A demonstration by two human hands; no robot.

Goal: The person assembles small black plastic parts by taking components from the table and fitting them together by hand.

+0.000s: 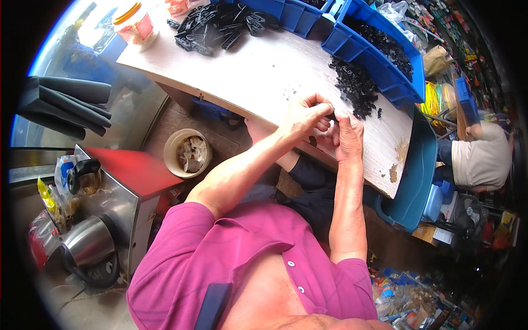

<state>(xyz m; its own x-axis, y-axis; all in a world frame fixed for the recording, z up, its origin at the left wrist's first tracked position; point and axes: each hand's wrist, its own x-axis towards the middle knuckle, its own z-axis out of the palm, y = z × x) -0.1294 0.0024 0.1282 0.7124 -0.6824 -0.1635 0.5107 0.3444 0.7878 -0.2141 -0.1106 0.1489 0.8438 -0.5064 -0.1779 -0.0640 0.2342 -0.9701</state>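
My left hand (305, 116) and my right hand (347, 136) meet above the table's near edge, fingers closed in a pinch. Between their fingertips is a small black part (331, 116), mostly hidden by the fingers, so its shape does not show. A heap of small black plastic parts (355, 88) lies on the white table (264, 77), just beyond my right hand. Farther off, at the back left, larger black plastic pieces (212, 25) are piled loosely.
A blue bin (357, 52) with more small black parts stands at the back right, beside another blue bin (289, 16). An orange-lidded jar (135, 27) sits at the far left corner. Below are a bucket (171, 151) and a teal tub (410, 192). Another person (481, 157) is at right.
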